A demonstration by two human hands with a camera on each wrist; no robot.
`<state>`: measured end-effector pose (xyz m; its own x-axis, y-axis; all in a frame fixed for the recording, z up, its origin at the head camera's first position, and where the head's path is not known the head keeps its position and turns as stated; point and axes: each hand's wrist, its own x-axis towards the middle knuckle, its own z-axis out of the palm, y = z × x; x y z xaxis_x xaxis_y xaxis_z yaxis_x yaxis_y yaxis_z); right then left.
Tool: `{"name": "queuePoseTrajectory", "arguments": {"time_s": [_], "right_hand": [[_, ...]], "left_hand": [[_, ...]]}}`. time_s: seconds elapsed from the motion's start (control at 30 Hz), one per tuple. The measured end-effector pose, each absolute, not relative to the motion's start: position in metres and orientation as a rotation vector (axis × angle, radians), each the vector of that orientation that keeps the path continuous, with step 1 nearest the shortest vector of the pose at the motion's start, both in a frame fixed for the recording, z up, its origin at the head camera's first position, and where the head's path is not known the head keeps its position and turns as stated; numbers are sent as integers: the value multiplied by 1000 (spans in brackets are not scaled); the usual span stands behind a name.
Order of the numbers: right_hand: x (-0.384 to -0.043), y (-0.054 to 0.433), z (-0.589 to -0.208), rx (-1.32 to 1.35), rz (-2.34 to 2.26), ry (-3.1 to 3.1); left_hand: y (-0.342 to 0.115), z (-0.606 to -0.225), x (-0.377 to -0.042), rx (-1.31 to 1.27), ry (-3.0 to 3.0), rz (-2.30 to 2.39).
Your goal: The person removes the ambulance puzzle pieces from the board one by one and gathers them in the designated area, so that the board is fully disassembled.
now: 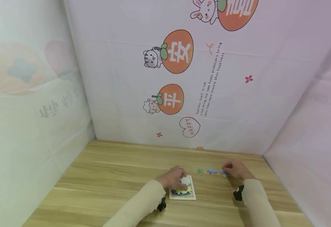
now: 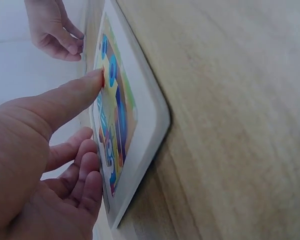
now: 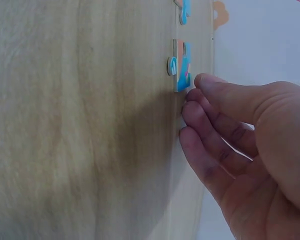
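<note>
My left hand [image 1: 171,178], fingers loosely spread, is resting thumb on puzzle board [image 1: 182,198], flat on table [image 1: 111,176]. My right hand [image 1: 237,170], fingers relaxed and slightly bent, is hovering beside puzzle piece [image 3: 182,70].

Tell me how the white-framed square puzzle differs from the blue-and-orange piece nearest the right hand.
The puzzle is larger than the piece. The puzzle has straight sides; the piece, a round knob. The left hand is over the puzzle, the right hand beside the piece. Both lie on the wooden table.
</note>
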<state>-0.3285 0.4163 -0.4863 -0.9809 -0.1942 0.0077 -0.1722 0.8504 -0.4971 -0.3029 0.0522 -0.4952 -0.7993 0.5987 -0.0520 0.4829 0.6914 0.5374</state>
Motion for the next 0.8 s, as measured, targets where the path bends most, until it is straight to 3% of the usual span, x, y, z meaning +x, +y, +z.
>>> {"name": "queuePoseTrajectory", "arguments": {"time_s": [0.47,0.8], "right_hand": [[-317,378,-466,-417,-756,2945],[-305,310,-458,-777,-715,2879]], "left_hand": [[37,-480,-295,1006,2675,626],[4,-480,-294,1043,2680,620]]}}
